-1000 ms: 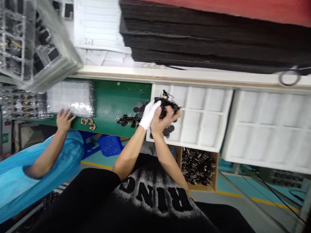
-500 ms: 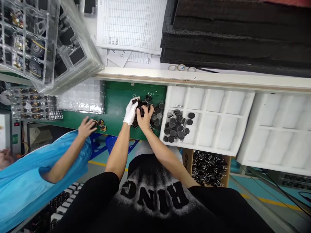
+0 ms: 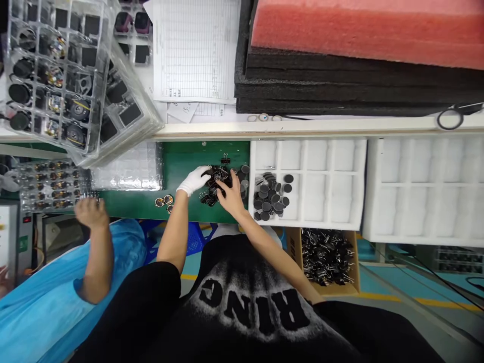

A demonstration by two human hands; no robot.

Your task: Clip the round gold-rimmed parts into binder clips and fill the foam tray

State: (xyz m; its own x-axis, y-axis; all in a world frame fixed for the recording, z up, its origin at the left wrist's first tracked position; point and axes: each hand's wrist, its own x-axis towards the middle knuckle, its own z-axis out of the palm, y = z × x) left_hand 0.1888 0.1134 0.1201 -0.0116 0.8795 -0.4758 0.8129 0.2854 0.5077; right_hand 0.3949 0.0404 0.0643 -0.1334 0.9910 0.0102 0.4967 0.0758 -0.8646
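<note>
A pile of black binder clips (image 3: 220,174) lies on the green table mat (image 3: 181,156) between my two hands. My left hand (image 3: 194,181), in a white glove, reaches to the pile's left side with its fingers stretched out. On the right side, my bare right hand (image 3: 232,198) has its thumb and fingers apart around the clips. One binder clip (image 3: 226,160) stands just beyond the pile, and more clips (image 3: 207,198) lie nearer to me. Round dark discs (image 3: 245,170) sit beside my right hand.
A white foam tray (image 3: 310,224) holds many black discs (image 3: 270,196); another foam tray (image 3: 397,237) adjoins it. A cardboard box (image 3: 340,288) of binder clips stands below. Clear plastic trays (image 3: 98,101) lie left, foam sheets (image 3: 351,85) on the shelf. A co-worker's hand (image 3: 92,212) is left.
My hands have moved apart and opened over the clips; earlier they were close together on black clips. The co-worker's hand has pulled left, away from the small round parts. The view has shifted.
</note>
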